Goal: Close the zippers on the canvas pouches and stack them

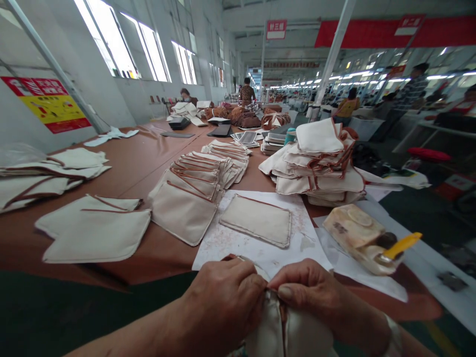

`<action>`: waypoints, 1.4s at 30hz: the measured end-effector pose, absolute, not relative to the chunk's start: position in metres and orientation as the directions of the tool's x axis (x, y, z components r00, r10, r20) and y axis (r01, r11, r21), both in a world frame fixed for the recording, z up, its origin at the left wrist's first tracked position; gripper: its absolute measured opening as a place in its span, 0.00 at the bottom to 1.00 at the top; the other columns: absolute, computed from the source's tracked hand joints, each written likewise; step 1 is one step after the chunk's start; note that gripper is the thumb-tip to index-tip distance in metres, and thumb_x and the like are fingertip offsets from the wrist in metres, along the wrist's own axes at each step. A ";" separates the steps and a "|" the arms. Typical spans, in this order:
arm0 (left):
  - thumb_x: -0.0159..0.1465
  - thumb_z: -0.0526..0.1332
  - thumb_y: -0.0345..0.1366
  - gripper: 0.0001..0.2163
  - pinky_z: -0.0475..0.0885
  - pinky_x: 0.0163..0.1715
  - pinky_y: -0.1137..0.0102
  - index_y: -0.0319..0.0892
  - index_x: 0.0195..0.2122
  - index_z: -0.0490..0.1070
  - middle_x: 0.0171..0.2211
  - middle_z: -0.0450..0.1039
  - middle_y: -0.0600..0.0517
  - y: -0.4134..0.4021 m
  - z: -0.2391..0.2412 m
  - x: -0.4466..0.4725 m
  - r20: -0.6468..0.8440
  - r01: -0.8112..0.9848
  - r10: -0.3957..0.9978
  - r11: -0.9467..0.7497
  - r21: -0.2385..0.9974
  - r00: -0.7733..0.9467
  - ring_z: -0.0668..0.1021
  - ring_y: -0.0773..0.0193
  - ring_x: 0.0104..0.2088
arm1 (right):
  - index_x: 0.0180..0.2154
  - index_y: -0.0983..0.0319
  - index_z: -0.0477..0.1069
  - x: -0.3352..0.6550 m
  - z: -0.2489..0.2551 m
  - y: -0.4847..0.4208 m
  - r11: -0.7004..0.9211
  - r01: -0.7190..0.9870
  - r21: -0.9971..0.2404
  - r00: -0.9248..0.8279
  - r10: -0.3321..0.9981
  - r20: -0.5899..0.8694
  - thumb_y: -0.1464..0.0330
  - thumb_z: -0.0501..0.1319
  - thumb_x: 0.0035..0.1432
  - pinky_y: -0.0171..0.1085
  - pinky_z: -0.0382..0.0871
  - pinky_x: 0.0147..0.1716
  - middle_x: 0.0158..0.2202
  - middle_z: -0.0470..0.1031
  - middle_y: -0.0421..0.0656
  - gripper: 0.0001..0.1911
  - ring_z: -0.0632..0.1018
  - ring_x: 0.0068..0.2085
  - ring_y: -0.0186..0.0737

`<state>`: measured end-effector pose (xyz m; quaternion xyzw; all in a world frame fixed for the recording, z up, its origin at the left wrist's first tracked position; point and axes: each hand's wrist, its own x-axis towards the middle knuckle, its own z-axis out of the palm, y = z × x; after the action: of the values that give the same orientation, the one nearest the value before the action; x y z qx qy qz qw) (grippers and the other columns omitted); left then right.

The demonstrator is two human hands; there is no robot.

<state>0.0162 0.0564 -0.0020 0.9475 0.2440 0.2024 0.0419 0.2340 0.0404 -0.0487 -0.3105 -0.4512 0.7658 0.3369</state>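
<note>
My left hand is closed on a cream fabric pouch piece with brown edging, close to my body. On the same piece, the thumb and forefinger of my right hand pinch the edge, right beside the left fingers. Part of the piece is hidden behind both hands. Just beyond them, a flat cream piece with brown trim lies on a white paper sheet with brown specks. A cut-open plastic jug sits to the right, and a yellow-handled brush rests in it.
Overlapping cream pieces run back along the brown table. Two more lie at left, near another stack. A tall pile stands right of centre, beside a teal spool. Other people work farther back.
</note>
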 end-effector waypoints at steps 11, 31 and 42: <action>0.65 0.51 0.25 0.07 0.63 0.25 0.70 0.39 0.34 0.65 0.27 0.66 0.50 0.055 -0.010 0.017 0.440 0.417 0.485 -0.875 0.248 0.756 0.70 0.63 0.27 | 0.39 0.66 0.80 0.238 -0.036 0.038 0.039 0.170 -0.985 -0.604 0.793 -0.073 0.68 0.61 0.64 0.26 0.60 0.27 0.28 0.73 0.39 0.10 0.66 0.28 0.29; 0.64 0.57 0.59 0.27 0.47 0.19 0.72 0.40 0.22 0.57 0.20 0.52 0.58 0.077 -0.011 0.019 -0.402 0.370 0.487 0.166 0.914 0.775 0.53 0.72 0.21 | 0.32 0.65 0.75 0.244 -0.036 0.035 0.094 0.317 -0.944 -0.571 0.814 -0.111 0.73 0.63 0.56 0.28 0.56 0.22 0.24 0.68 0.36 0.02 0.64 0.26 0.30; 0.64 0.61 0.41 0.14 0.52 0.19 0.76 0.38 0.26 0.64 0.22 0.57 0.58 0.080 -0.007 0.022 -0.344 0.343 0.411 0.079 0.936 0.844 0.57 0.73 0.22 | 0.32 0.66 0.74 0.249 -0.030 0.041 -0.027 0.211 -0.977 -0.638 0.754 -0.159 0.64 0.65 0.59 0.28 0.56 0.23 0.25 0.68 0.37 0.10 0.64 0.26 0.30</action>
<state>0.0223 0.0795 -0.0074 0.6781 0.2778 0.0249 0.6800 0.2485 0.0407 -0.0300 -0.3645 -0.6620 0.6169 0.2198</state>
